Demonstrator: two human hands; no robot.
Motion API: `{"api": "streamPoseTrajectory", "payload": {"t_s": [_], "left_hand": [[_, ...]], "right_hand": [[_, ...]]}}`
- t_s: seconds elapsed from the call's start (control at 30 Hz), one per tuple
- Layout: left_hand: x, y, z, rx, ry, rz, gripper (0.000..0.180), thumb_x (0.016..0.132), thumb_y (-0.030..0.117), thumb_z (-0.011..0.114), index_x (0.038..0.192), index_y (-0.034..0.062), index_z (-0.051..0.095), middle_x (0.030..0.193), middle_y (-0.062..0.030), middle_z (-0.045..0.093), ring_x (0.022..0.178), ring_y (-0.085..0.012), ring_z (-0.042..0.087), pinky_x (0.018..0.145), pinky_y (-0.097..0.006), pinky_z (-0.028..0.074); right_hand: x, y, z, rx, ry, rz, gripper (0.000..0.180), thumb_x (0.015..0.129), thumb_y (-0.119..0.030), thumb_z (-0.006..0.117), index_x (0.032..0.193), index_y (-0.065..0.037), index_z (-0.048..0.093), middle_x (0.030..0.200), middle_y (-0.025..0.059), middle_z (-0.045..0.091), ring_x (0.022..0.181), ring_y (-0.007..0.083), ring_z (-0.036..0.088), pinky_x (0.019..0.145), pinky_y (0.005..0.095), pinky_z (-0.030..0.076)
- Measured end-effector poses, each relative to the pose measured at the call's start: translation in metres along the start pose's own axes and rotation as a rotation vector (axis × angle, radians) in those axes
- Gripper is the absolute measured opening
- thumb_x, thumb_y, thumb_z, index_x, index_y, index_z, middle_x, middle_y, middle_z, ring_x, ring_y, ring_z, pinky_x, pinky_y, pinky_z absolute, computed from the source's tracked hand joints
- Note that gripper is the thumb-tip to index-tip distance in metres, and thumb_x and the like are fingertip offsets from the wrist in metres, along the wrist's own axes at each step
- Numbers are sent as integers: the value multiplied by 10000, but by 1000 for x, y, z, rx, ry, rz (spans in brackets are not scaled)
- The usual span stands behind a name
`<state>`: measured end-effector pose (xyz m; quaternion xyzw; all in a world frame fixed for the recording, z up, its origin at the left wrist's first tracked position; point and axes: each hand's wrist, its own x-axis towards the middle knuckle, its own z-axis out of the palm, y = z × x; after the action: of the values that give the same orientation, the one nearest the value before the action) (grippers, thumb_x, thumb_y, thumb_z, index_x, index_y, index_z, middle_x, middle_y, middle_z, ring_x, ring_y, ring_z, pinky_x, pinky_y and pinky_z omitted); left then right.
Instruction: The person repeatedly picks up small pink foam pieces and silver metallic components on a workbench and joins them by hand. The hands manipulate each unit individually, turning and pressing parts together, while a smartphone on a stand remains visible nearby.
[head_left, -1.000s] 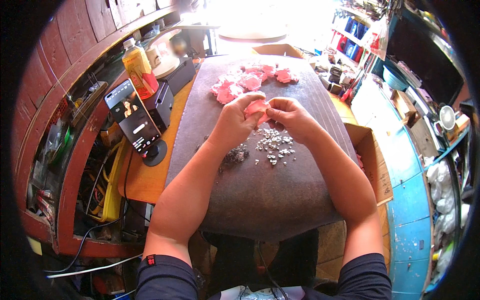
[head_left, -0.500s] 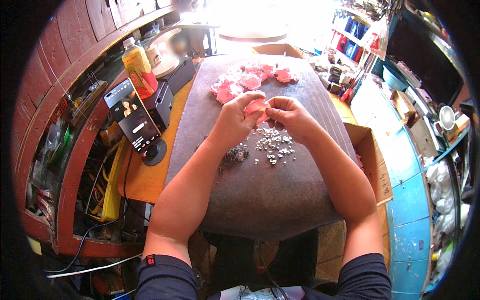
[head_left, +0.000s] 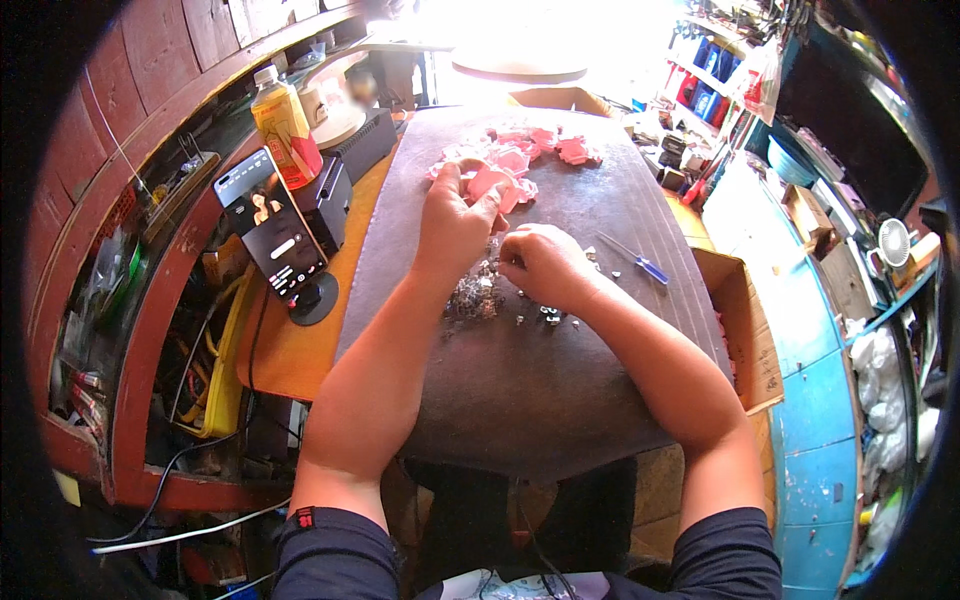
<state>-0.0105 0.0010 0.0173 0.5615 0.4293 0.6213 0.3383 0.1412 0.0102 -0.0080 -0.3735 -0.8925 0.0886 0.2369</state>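
Observation:
Pinched between the thumb and fingers of my left hand (head_left: pixel 450 225) is a pink flower-shaped piece (head_left: pixel 487 186), held upright just in front of a heap of similar pink flowers (head_left: pixel 535 143). My right hand (head_left: pixel 552 265) is down at the tabletop with its fingers curled together among small shiny metal-looking bits (head_left: pixel 551 316). What its fingertips hold, if anything, is hidden. Left of it lies a tangle of thin dark, wiry pieces (head_left: pixel 466 299). A screwdriver (head_left: pixel 652 271) with a blue handle rests to the right of my right hand.
The dark work table (head_left: pixel 540 400) fills the middle. On its left, a phone (head_left: pixel 270 225) leans on a round stand, near a drink bottle (head_left: pixel 287 130) and a black box (head_left: pixel 325 205). An open cardboard box (head_left: pixel 755 330) stands against the right side. Crowded shelves line both walls.
My hands have parted. The left moved slightly left and up, keeping the pink piece; the right let go of it and dropped to the small bits. The screwdriver has come into view.

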Motion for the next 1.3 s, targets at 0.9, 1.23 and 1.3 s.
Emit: {"api": "streamPoseTrajectory", "payload": {"t_s": [0.9,1.23,1.3], "left_hand": [[-11,-14,3,666,-340,370,201,872,254,646,922,77,727,754,-180,658,714,-348,654,658,-437,507],[-10,-20,7,378,-290,234,214,911,126,611,1068,13,703,758,-74,675,637,-141,622,605,-297,509],[-10,-15,6,246,-272,78,251,928,86,570,1132,-14,675,762,-25,663,624,-73,597,582,-253,503]], "right_hand": [[-3,40,-28,619,135,241,107,869,-101,668,886,4,683,735,20,636,662,81,536,604,272,461],[-4,39,-42,722,148,223,102,907,-100,651,931,-2,663,724,-21,584,617,47,485,563,213,410],[-4,31,-53,746,195,253,106,917,-100,637,930,3,659,736,-16,591,655,48,498,589,221,423]]}}
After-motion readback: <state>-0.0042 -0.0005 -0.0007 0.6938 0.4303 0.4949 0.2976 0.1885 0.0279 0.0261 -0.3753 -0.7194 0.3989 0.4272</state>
